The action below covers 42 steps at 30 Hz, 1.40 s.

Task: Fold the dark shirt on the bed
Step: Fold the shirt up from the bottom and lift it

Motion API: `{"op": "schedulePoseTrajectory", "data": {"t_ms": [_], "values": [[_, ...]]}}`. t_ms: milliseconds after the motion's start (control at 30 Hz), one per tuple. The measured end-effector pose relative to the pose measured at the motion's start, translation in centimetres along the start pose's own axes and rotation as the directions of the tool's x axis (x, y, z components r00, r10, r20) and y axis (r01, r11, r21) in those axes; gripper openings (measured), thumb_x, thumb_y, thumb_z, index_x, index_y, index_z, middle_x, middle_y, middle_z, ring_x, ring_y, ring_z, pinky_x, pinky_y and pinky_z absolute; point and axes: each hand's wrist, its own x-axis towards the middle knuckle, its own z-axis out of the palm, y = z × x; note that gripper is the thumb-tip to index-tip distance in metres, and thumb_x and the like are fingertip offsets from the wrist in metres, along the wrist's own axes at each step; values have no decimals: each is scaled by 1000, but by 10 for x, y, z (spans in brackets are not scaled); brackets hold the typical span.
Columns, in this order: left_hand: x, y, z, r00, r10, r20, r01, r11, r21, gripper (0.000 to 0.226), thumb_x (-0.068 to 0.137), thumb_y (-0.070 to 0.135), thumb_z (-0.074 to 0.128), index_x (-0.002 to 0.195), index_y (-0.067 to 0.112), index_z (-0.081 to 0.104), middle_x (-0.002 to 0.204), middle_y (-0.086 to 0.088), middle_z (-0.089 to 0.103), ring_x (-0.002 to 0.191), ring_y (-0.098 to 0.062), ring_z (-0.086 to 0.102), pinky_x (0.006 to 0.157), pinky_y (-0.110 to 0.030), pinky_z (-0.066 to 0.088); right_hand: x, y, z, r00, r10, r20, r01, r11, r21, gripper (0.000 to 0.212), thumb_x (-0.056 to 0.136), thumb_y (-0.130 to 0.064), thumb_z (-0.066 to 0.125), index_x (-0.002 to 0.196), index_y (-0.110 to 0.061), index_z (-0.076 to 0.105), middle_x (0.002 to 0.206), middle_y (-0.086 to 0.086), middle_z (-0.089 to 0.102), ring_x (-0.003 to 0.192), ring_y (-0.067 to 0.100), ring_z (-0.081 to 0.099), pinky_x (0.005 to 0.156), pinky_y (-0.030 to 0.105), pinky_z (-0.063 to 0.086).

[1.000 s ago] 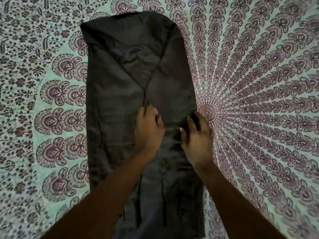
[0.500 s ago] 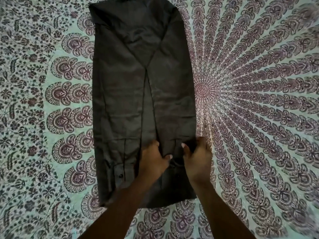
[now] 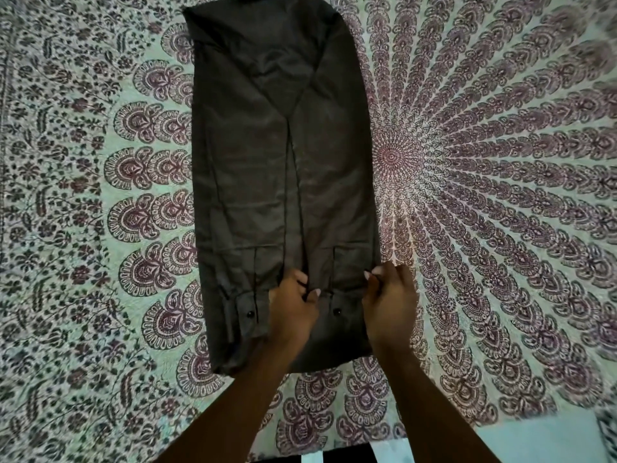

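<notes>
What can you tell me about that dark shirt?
The shirt is dark grey, thin woven cloth, lying flat on the patterned bedspread as a long narrow strip, sides and sleeves folded inward. Two buttoned cuffs show near its lower end. The left hand and right hand both pinch fabric there.

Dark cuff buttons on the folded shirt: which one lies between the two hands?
The right-hand button, between left hand and right hand; the other button lies outside.
</notes>
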Motion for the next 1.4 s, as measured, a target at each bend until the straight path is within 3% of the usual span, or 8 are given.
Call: {"op": "schedulePoseTrajectory", "data": {"t_ms": [133, 200, 467, 667, 800, 933, 1133, 1400], "values": [[-10, -2, -8, 995, 76, -57, -77, 997, -13, 30, 82, 14, 78, 89, 23, 50, 70, 1, 62, 70, -19, 60, 63, -22, 32, -4, -1, 2, 999, 40, 9, -41, 993, 112, 6, 97, -10, 58, 92, -8, 55, 87, 10, 61, 75, 31, 60, 61, 27, 29], [-11, -7, -11, 992, 104, -67, -104, 995, 0, 29, 83, 13, 75, 89, 23, 48, 70, 1, 60, 70, -19, 59, 63, -24, 36, -6, -4, 4, 995, 66, 72, -76, 986, 150, 8, 99, -13, 56, 95, -12, 49, 79, 11, 66, 72, 33, 65, 59, 32, 41], [-9, -22, -12, 976, 215, 21, -216, 969, 122, 26, 87, 20, 72, 86, 22, 47, 73, -5, 57, 70, -25, 59, 63, -36, 51, -7, 5, 11, 971, 181, 154, -192, 979, 60, 15, 94, -23, 66, 104, -12, 61, 92, 15, 72, 86, 36, 68, 77, 39, 54], [-10, -15, -13, 999, 21, 41, -22, 1000, 13, 38, 81, 33, 81, 110, 19, 59, 80, 3, 66, 81, -17, 65, 73, -29, 51, -13, 0, 9, 973, 149, 176, -146, 989, -30, 47, 86, -44, 75, 112, -6, 66, 98, 14, 72, 92, 33, 68, 77, 36, 51], [-10, -4, -6, 971, -52, 232, 86, 987, -137, 53, 68, 49, 79, 110, 18, 69, 99, 4, 75, 93, -15, 71, 81, -32, 59, -8, -4, 11, 964, 147, 221, -160, 986, 39, 25, 90, -26, 73, 103, -5, 70, 95, 16, 75, 90, 35, 70, 73, 31, 48], [-14, 10, 8, 940, -88, 329, 175, 954, -244, 22, 84, 19, 78, 104, 18, 69, 91, 5, 73, 80, -12, 69, 53, -21, 52, -4, -3, 5, 979, 201, 15, -201, 966, 164, 11, 94, -11, 62, 99, -2, 67, 94, 20, 71, 88, 36, 67, 73, 36, 45], [-18, 21, 32, 963, -105, 246, 166, 956, -241, 23, 76, 21, 82, 96, 20, 69, 95, 3, 76, 88, -15, 72, 79, -32, 60, -1, 8, -1, 978, 200, 64, -208, 959, 193, 7, 95, -9, 62, 96, -4, 66, 91, 16, 71, 84, 33, 65, 69, 32, 42], [-16, -1, 21, 984, -157, 83, 168, 974, -154, 28, 69, 28, 86, 91, 20, 70, 87, 1, 74, 85, -20, 71, 80, -35, 60, -7, 1, 2, 971, 114, 209, -150, 975, 166, 7, 93, -10, 66, 100, -7, 67, 90, 13, 74, 80, 25, 67, 67, 25, 41]]}}
